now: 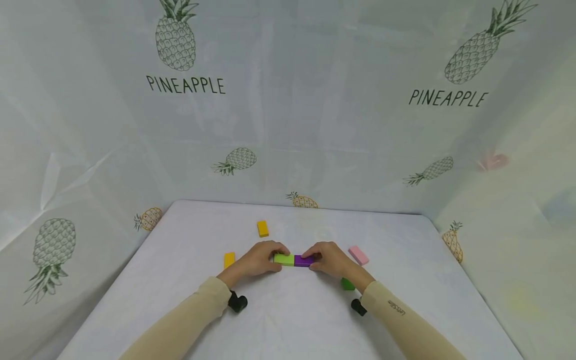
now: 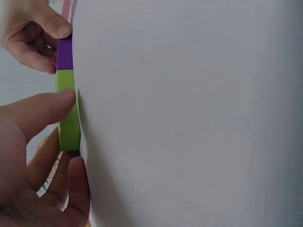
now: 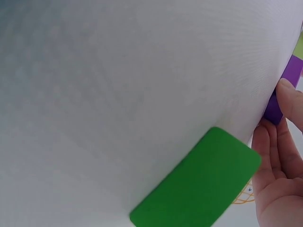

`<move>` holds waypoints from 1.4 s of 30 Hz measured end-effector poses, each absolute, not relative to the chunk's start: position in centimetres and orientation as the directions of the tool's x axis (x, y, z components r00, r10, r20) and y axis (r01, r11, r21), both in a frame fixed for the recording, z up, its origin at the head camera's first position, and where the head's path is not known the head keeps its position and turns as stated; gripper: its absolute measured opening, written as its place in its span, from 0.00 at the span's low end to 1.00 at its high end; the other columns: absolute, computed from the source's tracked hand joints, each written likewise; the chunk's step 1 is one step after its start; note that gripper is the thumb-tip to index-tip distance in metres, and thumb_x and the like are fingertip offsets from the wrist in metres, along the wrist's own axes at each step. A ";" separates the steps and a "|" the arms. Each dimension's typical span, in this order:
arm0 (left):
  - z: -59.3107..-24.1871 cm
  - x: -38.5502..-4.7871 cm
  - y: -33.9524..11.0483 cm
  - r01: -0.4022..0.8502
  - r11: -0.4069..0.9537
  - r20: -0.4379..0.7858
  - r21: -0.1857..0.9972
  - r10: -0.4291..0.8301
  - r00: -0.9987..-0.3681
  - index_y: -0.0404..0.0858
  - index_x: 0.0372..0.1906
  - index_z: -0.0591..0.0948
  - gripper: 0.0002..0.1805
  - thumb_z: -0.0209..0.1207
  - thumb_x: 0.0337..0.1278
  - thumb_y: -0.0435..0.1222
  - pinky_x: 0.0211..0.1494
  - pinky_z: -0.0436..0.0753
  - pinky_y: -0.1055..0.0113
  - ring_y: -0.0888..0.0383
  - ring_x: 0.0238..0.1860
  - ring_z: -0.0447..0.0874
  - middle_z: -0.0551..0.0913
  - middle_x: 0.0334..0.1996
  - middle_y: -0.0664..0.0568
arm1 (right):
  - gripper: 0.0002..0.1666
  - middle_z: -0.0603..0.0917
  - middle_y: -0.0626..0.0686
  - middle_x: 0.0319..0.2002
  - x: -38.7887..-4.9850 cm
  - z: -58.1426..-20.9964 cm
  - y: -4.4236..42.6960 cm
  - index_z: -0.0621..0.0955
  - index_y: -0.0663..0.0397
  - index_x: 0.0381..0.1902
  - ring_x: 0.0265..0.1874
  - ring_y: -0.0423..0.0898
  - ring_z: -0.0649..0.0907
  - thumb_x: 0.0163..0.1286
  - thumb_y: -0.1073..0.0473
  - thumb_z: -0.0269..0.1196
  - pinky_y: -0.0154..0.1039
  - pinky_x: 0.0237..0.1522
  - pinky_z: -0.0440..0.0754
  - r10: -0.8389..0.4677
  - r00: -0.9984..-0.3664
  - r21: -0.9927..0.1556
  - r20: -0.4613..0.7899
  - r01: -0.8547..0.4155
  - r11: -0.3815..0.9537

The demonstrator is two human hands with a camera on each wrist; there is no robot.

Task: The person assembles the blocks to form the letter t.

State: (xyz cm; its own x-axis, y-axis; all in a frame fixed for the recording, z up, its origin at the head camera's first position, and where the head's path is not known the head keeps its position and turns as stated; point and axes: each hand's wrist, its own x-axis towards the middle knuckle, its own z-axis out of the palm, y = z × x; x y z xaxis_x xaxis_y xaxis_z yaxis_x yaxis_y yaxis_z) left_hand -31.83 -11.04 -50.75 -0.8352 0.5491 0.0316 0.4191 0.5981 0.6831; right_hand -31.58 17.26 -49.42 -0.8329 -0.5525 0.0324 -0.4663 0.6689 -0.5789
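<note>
In the head view a lime green block [image 1: 284, 259] and a purple block [image 1: 303, 261] lie end to end on the table, their short ends touching. My left hand [image 1: 260, 259] pinches the lime block between thumb and fingers from its left end; the left wrist view shows the thumb across the lime block's [image 2: 69, 113] near side. From the other end my right hand [image 1: 330, 259] grips the purple block, and the right wrist view shows the thumb on the purple block's [image 3: 292, 71] side. Part of each block is hidden by fingers.
A yellow block [image 1: 263, 229] lies beyond the hands, and another yellow block [image 1: 229, 260] sits by the left wrist. Right of the right hand is a pink block [image 1: 358, 255]. A green block [image 1: 347, 284] lies partly under the right forearm. The white table [image 1: 288, 320] meets a pineapple-print curtain [image 1: 306, 110].
</note>
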 end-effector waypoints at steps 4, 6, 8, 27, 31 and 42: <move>-50.5 -32.1 -11.7 0.430 0.578 0.063 0.694 0.546 -0.836 0.50 0.62 0.85 0.21 0.73 0.64 0.39 0.66 0.80 0.52 0.55 0.58 0.80 0.85 0.57 0.60 | 0.18 0.90 0.47 0.52 -31.6 -49.4 17.3 0.91 0.45 0.54 0.50 0.43 0.85 0.68 0.64 0.75 0.47 0.58 0.87 -0.555 -0.831 -0.575 0.042 -0.475 0.667; -50.3 -32.2 -12.0 0.435 0.567 0.089 0.700 0.534 -0.841 0.49 0.62 0.85 0.22 0.73 0.65 0.40 0.66 0.80 0.50 0.52 0.60 0.81 0.85 0.59 0.59 | 0.18 0.90 0.48 0.52 -31.6 -49.4 17.3 0.91 0.46 0.54 0.50 0.43 0.86 0.67 0.65 0.75 0.47 0.57 0.87 -0.563 -0.825 -0.575 0.056 -0.487 0.658; -49.9 -32.4 -12.4 0.432 0.562 0.108 0.705 0.517 -0.849 0.49 0.63 0.84 0.22 0.73 0.66 0.40 0.67 0.81 0.48 0.50 0.62 0.80 0.85 0.61 0.59 | 0.18 0.90 0.48 0.51 -31.5 -49.4 17.3 0.91 0.47 0.53 0.49 0.43 0.86 0.67 0.65 0.76 0.46 0.56 0.87 -0.569 -0.819 -0.570 0.066 -0.499 0.653; -47.9 -36.0 -16.1 0.302 0.680 0.082 0.668 0.337 -0.938 0.50 0.68 0.82 0.27 0.74 0.64 0.39 0.75 0.73 0.41 0.41 0.70 0.74 0.78 0.70 0.51 | 0.18 0.90 0.49 0.52 -31.3 -49.4 17.2 0.91 0.47 0.54 0.50 0.43 0.85 0.67 0.65 0.75 0.47 0.56 0.86 -0.557 -0.828 -0.561 0.056 -0.488 0.669; -48.1 -36.5 -16.9 0.279 0.680 0.065 0.678 0.323 -0.944 0.49 0.68 0.81 0.29 0.74 0.63 0.38 0.78 0.70 0.40 0.42 0.74 0.71 0.76 0.72 0.49 | 0.18 0.90 0.49 0.53 -31.3 -49.4 17.1 0.91 0.47 0.54 0.50 0.44 0.85 0.67 0.65 0.75 0.47 0.57 0.86 -0.551 -0.833 -0.564 0.050 -0.479 0.673; -48.7 -38.2 -17.5 0.288 0.723 0.040 0.628 0.339 -0.940 0.48 0.68 0.80 0.30 0.75 0.62 0.38 0.78 0.69 0.41 0.42 0.73 0.72 0.74 0.74 0.46 | 0.18 0.90 0.50 0.53 -31.0 -49.0 17.1 0.91 0.48 0.55 0.51 0.44 0.85 0.68 0.66 0.75 0.46 0.56 0.86 -0.559 -0.828 -0.563 0.052 -0.487 0.668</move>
